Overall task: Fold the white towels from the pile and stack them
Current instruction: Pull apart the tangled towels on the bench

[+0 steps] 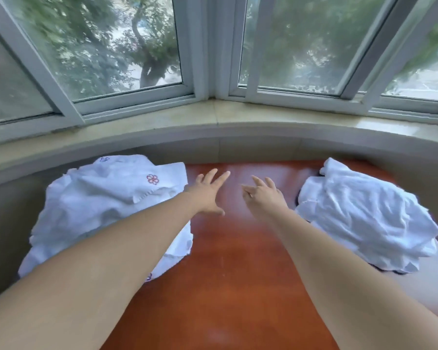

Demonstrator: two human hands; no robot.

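White towel piles (111, 210) (364, 218) are lying left and right on the table (238, 274); between them, left hand (208, 195) and right hand (263, 198) are reaching, fingers spread, holding nothing.

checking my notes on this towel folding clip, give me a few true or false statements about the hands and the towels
1. Both hands hold nothing. True: the left hand and right hand are over the bare table with fingers spread.
2. The left towel heap bears small flower marks. True.
3. The right towel heap is a neat folded stack. False: it is crumpled.
4. A towel lies spread flat between the hands. False: only bare reddish wood shows there.
5. A window with trees outside is behind the table. True.
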